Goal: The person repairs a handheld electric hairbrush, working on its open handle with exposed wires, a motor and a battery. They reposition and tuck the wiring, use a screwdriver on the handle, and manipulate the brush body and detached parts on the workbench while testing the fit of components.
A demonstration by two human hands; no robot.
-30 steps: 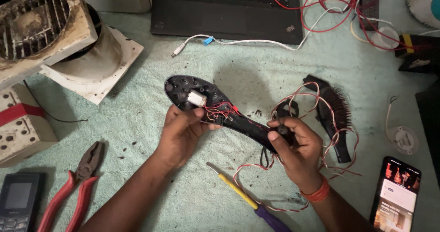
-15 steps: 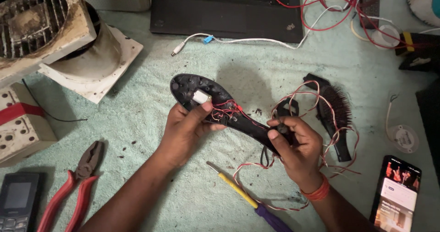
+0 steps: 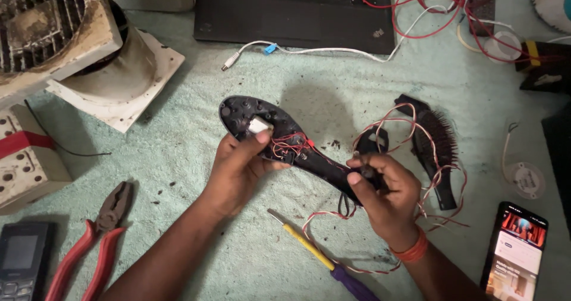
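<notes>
My left hand (image 3: 238, 167) grips the middle of an opened black brush housing (image 3: 241, 112), thumb resting on a small white part (image 3: 259, 124) beside a knot of red wires (image 3: 290, 143). My right hand (image 3: 383, 197) is closed around the housing's handle end and a black piece with thin red-and-white wires (image 3: 410, 114) trailing from it. The other half, a black brush head with bristles (image 3: 437, 143), lies just right of my right hand on the green cloth.
A yellow-and-purple screwdriver (image 3: 318, 256) lies between my forearms. Red pliers (image 3: 89, 244) and a small keypad phone (image 3: 18, 259) sit lower left, a smartphone (image 3: 514, 250) lower right. A dirty exhaust fan (image 3: 71, 51) stands upper left, a laptop (image 3: 297, 10) at the back.
My left thumb has shifted up onto the white part, and the housing has turned slightly. My right hand stays on the handle end.
</notes>
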